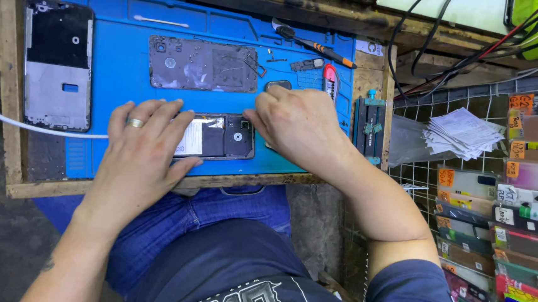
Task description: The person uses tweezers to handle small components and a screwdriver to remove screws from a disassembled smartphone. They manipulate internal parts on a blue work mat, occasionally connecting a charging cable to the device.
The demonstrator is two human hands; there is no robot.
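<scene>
Left hand [139,154] flat, fingers spread, pinning the opened phone [216,136]; right hand [299,123] at three o'clock, fingers curled, perhaps pinching something. Best kept steady, pressing lightly.

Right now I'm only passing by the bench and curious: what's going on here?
A person sits at a wooden bench with a blue rubber work mat. Their left hand, wearing a ring, lies flat on an opened black phone with its insides exposed. The right hand is curled at the phone's right end; what its fingers hold is hidden. A detached grey back cover lies further up the mat, a dark phone frame sits at the left, and an orange-tipped screwdriver rests at the top.
</scene>
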